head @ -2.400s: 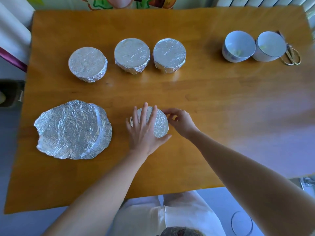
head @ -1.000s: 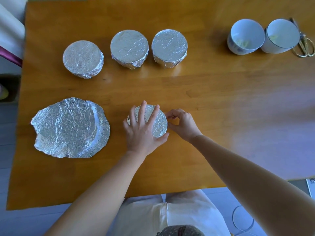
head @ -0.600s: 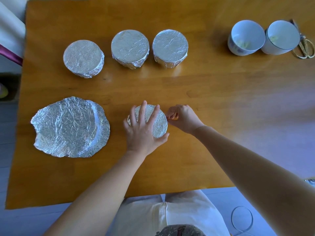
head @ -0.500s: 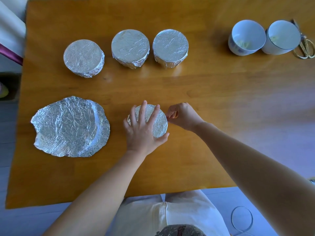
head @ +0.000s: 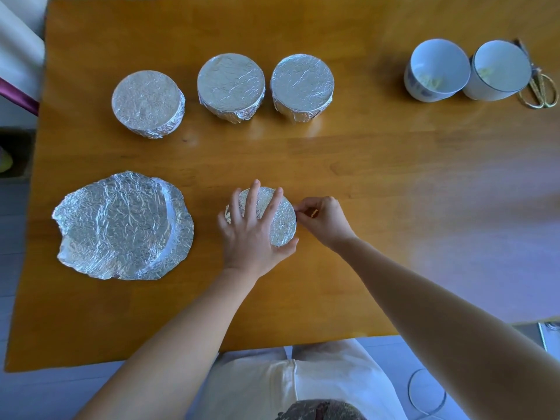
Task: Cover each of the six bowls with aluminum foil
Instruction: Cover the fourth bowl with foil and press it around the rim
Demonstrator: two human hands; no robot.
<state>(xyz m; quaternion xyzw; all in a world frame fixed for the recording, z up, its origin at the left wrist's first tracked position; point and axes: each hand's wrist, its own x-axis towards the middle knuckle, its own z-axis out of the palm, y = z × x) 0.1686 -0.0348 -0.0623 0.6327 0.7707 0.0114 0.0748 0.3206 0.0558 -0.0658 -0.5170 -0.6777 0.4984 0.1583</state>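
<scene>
The left grip point(head: 250, 237) is pressed flat, fingers point(head: 254, 194) straight, on the foil-wrapped bowl point(head: 283, 225) at the worktop's point(head: 363, 165) 6 o'clock; its edge at 3 o'clock is pinched by the right grip point(head: 325, 221). The thin wrap could be torn if tugged hard, or the bowl tipped.

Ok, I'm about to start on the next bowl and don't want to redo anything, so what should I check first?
1. Near bowl steadied: left hand presses flat on its foil top. Ok.
2. Foil crimped all round its rim: right hand pinches the right edge; the left side is hidden by the hand. Cannot tell.
3. Three back bowls fully covered. Ok.
4. All six covered: two white bowls at the far right stand open. Not ok.
5. Spare foil at hand: foil sheets lie left of the near bowl. Ok.
</scene>
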